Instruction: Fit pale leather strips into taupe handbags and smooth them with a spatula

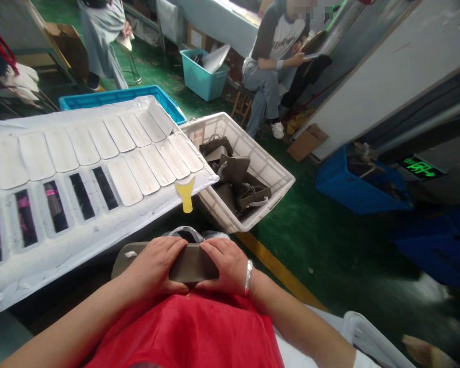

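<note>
Nearest: red cloth (pixel 199 332) over the lap. Just beyond it, off the bench's near edge, a grey-brown, smooth-faced bag (pixel 193 266) with rounded ends, held lengthwise. Left hand (pixel 155 263) and right hand (pixel 226 260) both closed on it, fingers over the far rim, thumbs on the near side. A pale, wrapped-looking handle loop (pixel 186 231) stands out beyond the fingers.

Handling, my judgement: press evenly with both thumbs, keep the rim straight between the hands, leave the loop free of the grip so the face doesn't crease.

Bench (pixel 99 227), white-covered: yellow flat scraper (pixel 185 193) overhanging the near edge by the right corner; white round-ended panels (pixel 128 180) in rows behind.

Past the right edge, a white plastic crate (pixel 222 214) of dark grey-brown bags (pixel 235 169). Farther, a seated person (pixel 270 56).
</note>
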The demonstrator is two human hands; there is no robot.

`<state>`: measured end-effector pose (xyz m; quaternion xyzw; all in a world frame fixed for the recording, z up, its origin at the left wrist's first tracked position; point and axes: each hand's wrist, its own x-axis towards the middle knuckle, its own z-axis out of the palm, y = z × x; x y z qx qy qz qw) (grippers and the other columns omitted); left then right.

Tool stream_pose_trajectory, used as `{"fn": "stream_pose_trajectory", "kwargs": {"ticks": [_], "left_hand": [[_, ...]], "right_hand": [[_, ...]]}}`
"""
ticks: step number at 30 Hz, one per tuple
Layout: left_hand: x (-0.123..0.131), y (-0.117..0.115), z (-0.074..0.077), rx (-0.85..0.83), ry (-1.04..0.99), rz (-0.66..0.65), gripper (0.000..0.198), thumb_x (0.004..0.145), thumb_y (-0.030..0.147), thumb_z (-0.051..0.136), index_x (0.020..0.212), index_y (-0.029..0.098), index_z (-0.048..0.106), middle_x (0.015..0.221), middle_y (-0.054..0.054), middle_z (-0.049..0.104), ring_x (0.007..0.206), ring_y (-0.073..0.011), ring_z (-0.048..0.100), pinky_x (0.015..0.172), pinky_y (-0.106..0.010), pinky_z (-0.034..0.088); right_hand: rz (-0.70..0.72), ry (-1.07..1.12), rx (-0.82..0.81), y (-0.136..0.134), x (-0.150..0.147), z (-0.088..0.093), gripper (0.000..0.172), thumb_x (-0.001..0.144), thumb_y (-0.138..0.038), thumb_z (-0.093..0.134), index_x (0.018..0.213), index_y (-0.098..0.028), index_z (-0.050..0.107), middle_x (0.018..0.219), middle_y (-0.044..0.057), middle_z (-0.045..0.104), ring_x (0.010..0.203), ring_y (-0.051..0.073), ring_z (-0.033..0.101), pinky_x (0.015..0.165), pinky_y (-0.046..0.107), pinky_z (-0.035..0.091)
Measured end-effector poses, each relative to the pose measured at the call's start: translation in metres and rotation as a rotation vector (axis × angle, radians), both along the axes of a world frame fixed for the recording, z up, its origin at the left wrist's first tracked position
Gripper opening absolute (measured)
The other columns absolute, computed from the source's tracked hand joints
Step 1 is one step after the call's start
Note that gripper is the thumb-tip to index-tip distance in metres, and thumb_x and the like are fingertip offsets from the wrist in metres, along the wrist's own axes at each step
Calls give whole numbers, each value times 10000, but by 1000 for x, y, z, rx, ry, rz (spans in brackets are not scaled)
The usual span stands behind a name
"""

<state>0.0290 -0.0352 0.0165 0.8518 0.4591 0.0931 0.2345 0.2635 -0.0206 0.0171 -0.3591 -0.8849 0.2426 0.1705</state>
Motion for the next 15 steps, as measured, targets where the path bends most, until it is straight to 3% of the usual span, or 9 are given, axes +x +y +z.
{"fn": "stream_pose_trajectory", "kwargs": {"ticks": [4,7,11,15], "left_hand": [[2,0,2,12,41,-13,813,542,554,742,1191,132,493,1188,-150,554,1072,-304,509,949,-423,380],[0,1,4,8,66,-47,849,534,555,748,1216,126,479,1212,-154,539,1087,-306,498,955,-417,372],[-7,0,4,6,92,-97,915,537,576,738,1271,115,443,1259,-162,513,1128,-311,476,979,-406,354],[-10,-2,0,91,120,-67,864,599,669,635,1250,124,476,1227,-156,544,1104,-312,499,971,-416,353]], "right_hand": [[-52,35,-223,-1,24,9,808,602,-587,712,1242,-153,476,1222,138,514,1111,260,495,955,391,416],[-225,121,-349,-9,43,9,612,709,-457,681,1213,-170,487,1192,116,525,1075,219,520,923,362,439],[-542,175,-519,-27,52,0,274,814,-386,560,961,-155,569,886,53,605,762,152,585,681,278,479],[-658,173,-672,-38,49,-3,268,857,-401,475,737,-167,521,605,-28,525,528,103,519,532,230,398]]}}
